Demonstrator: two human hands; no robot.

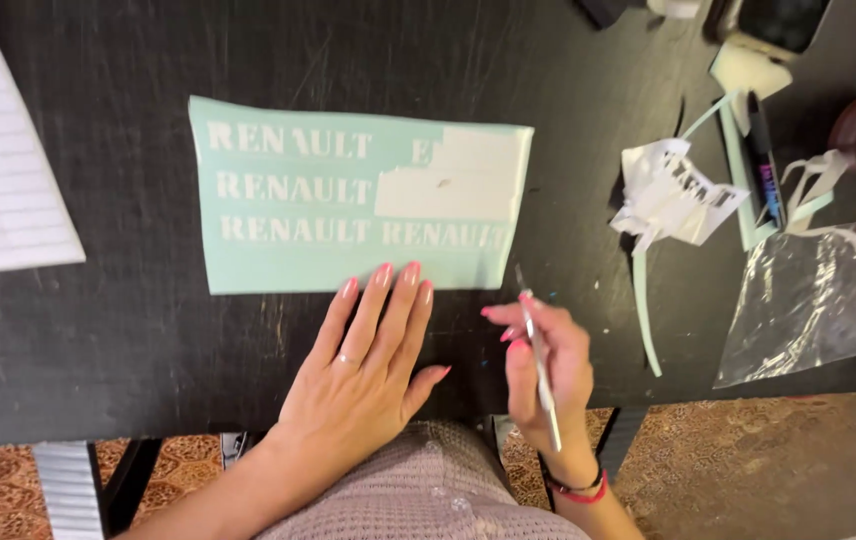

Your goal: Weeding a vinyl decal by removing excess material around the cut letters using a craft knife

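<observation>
Left hand [368,375] flat, empty, fingertips pinning mint vinyl sheet [348,215]; right hand [548,365] pinching thin metal pick [540,360].

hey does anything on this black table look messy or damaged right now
Yes. The mint vinyl sheet has a ragged bare white patch at its upper right, where the film is peeled off. Right of it lies a crumpled wad of white scraps, and a loose mint strip trails toward the table edge.
</observation>
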